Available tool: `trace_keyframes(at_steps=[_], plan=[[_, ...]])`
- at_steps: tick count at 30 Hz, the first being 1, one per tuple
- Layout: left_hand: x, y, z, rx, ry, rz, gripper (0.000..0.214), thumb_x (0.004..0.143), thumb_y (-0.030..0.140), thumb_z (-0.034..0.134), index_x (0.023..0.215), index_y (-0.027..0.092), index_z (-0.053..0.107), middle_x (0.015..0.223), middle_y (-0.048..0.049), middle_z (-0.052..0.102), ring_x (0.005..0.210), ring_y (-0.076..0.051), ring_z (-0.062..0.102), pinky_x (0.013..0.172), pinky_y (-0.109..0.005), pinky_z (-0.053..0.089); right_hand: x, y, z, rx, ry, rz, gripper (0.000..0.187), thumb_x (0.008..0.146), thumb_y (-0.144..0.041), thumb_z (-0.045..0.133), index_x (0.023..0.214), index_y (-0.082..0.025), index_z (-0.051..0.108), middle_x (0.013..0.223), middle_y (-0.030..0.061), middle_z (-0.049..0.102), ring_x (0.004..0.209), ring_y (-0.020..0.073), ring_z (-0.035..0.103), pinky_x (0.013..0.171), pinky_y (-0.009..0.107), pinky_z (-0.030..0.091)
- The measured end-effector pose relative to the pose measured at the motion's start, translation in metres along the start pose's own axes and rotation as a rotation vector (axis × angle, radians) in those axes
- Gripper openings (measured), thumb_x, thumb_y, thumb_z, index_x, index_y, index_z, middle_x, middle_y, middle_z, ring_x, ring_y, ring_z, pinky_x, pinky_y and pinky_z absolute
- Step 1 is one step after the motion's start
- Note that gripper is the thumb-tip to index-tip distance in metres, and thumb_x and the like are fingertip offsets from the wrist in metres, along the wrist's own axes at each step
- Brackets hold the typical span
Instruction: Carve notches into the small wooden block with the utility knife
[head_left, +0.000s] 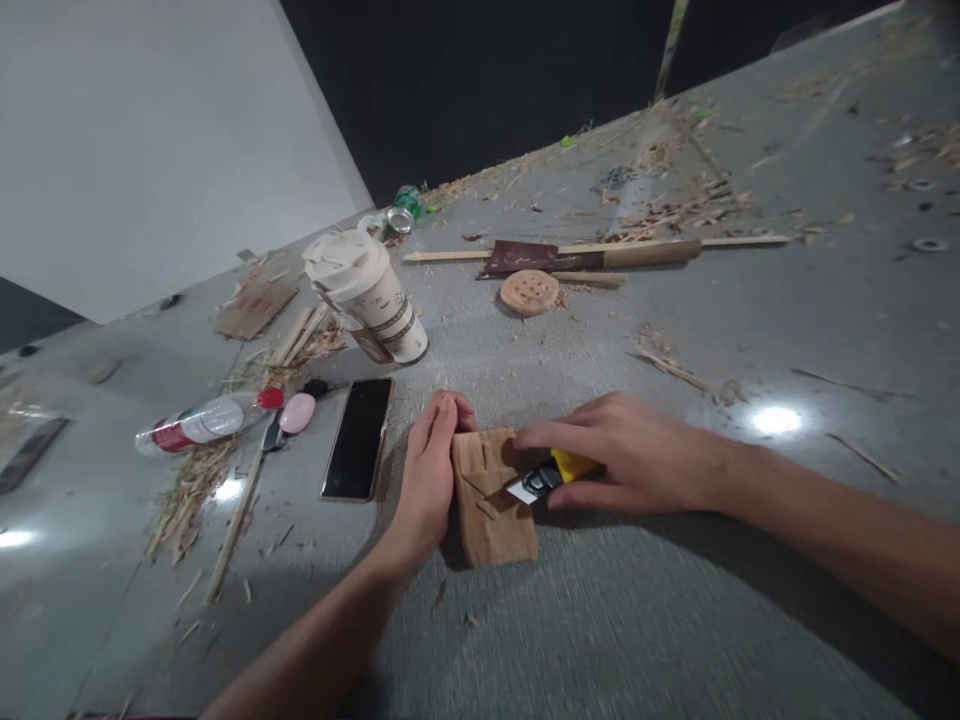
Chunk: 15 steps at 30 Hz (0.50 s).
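A small block of light wood (491, 505) lies on the grey floor (615, 620) in front of me, with several cuts in its top face. My left hand (429, 472) clasps the block's left side, fingers pressed together along its edge. My right hand (634, 455) grips a yellow utility knife (551, 476), and the blade tip rests on the block's right part.
A black phone (358, 438) lies just left of my left hand. Further left are a pink oval object (298, 412), a plastic bottle (202, 421) and wood shavings. A lidded paper cup (367, 293), a round wooden disc (529, 292), long wooden sticks (600, 250) and a green can (406, 206) lie beyond.
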<state>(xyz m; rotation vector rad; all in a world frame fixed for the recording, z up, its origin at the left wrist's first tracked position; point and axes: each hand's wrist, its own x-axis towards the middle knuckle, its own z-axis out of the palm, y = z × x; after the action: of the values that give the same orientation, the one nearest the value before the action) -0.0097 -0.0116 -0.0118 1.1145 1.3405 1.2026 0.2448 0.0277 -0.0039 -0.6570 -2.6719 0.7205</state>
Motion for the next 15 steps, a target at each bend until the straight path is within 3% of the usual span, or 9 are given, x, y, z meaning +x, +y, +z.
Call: trace_keyframes(at_steps=[15], plan=[[0.0003,-0.002,-0.0024,0.055,-0.034,0.017,0.039,0.115,0.052,0.056,0.09,0.023,0.064,0.089,-0.0009,0.059,0.083,-0.018,0.054,0.077,-0.03,0.045,0.0013,-0.0051,-0.0007,-0.037,-0.032,0.051,0.048,0.111,-0.062,0.062,0.141,-0.025,0.061,0.101,0.0035,0.081,0.073,0.021,0.071,0.065,0.033,0.031]])
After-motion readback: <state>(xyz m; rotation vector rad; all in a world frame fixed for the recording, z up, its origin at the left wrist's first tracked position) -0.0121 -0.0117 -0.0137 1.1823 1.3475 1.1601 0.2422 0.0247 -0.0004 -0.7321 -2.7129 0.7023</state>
